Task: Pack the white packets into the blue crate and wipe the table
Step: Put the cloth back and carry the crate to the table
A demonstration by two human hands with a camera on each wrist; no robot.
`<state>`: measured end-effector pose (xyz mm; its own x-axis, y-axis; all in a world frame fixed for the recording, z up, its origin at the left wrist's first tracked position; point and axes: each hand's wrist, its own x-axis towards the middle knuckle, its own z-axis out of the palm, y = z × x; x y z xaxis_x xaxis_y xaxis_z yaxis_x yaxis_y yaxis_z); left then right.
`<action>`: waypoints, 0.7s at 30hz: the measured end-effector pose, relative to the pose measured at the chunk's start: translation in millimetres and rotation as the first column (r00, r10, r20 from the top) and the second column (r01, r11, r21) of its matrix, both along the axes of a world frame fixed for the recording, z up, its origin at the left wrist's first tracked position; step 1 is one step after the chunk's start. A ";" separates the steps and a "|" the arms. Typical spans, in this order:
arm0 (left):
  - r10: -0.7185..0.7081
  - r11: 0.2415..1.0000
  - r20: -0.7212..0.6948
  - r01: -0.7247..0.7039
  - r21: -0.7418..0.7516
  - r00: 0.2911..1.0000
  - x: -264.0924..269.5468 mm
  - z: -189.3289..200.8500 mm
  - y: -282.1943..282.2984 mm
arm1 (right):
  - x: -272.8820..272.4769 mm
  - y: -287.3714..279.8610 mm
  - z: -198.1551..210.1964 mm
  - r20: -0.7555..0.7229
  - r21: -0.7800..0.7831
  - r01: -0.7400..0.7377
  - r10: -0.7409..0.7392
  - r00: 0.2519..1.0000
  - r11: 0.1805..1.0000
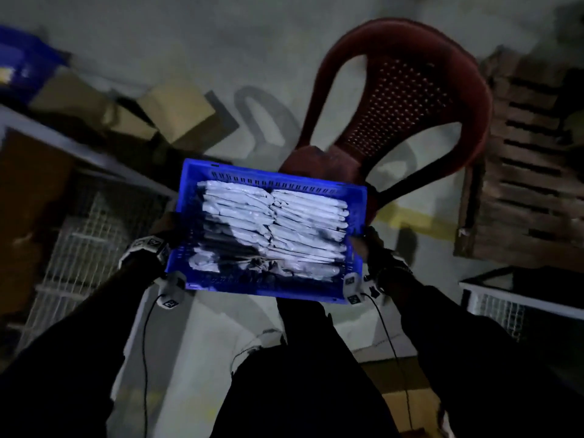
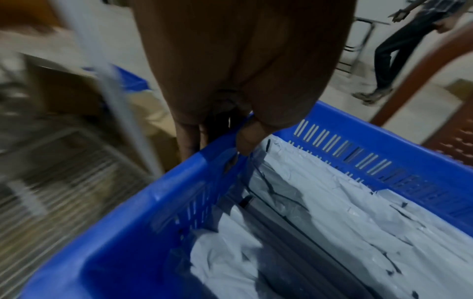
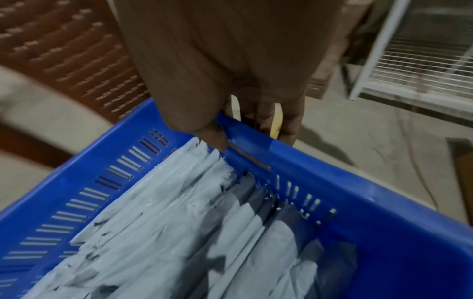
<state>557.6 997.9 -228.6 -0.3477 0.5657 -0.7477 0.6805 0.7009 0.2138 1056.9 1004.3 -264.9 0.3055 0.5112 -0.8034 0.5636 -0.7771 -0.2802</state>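
1. You are carrying the blue crate (image 1: 196, 172) clear of any surface; it hangs in the air above the floor, in front of the red plastic chair (image 1: 407, 90), with your legs below its near edge.
2. The white packets (image 1: 303, 216) are already inside, standing on edge in two rows that fill the crate from its left wall to its right wall. Packing looks finished, so by my reading the step in hand is moving the loaded crate out of the way.
3. Your left hand (image 2: 230, 85) grips the crate's left short rim: the thumb hooks inside, touching the end packet, and the fingers (image 2: 187, 139) curl down the outer face.
4. Your right hand (image 3: 225, 76) grips the right short rim the same way, thumb inside against the packets, fingers (image 3: 289, 127) wrapped outside.
5. Both arms reach forward and down, wrists roughly level, so the crate sits nearly flat.
6. Next, pick a firm spot to set it down, keeping it level so the packets stay upright.
7. The table is not clearly in view, and I can see no cloth; wiping has yet to begin.
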 end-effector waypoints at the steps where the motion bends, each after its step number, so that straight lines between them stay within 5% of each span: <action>1: 0.041 0.999 0.026 -0.041 0.012 0.999 -8.4 8.5 -22.5 | -8.7 -1.6 2.1 -0.023 -0.007 -0.055 0.055 0.998 0.998; 6: 0.285 0.952 0.158 -0.298 0.064 0.945 -46.7 55.6 -165.3 | -61.0 -25.2 46.6 -0.020 0.068 -0.224 0.226 0.974 0.972; 14: 0.373 0.927 -0.023 -0.372 0.043 0.927 -65.1 127.8 -412.0 | -169.9 -95.1 88.7 -0.122 0.217 -0.479 0.510 0.851 0.851; 17: 0.441 0.894 -0.017 -0.437 0.098 0.898 -67.1 159.8 -509.0 | -220.8 -136.8 142.0 -0.095 0.200 -0.610 0.635 0.766 0.767; 21: 0.652 0.737 0.119 -0.663 0.132 0.749 -78.0 209.9 -621.8 | -289.2 -179.5 221.9 -0.010 0.182 -0.832 0.847 0.531 0.524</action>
